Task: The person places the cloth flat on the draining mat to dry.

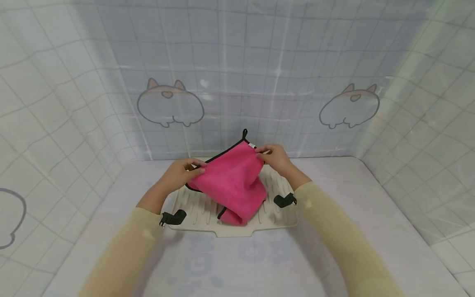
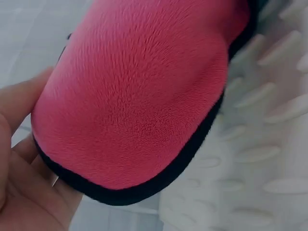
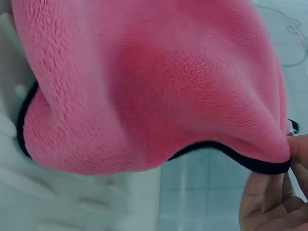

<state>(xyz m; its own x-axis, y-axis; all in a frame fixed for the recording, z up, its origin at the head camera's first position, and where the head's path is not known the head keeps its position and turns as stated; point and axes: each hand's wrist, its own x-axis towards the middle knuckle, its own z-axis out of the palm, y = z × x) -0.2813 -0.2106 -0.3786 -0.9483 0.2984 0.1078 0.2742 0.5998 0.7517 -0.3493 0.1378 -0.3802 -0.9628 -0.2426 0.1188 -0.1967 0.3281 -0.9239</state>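
pink plush cloth [image 1: 231,177] | black-edged, looped at one corner | held spread, tilted, lower part folded | over ribbed cream tray [image 1: 233,234]

Ridged tray [image 1: 202,210]: plastic-looking, low sheen, smooth between raised ribs
Pink cloth [image 1: 233,177], above the tray: plush fabric, short fuzzy pile, matt
Black edging [image 2: 122,196] of the cloth: matt fabric binding
Wall sheet [image 1: 256,62], behind the tray: smooth, plastic-looking, glossy with streaky highlights
Cover [image 1: 237,272], under the tray: smooth, soft sheen
Sleeves [image 1: 118,251], either side of the tray: matt cloth
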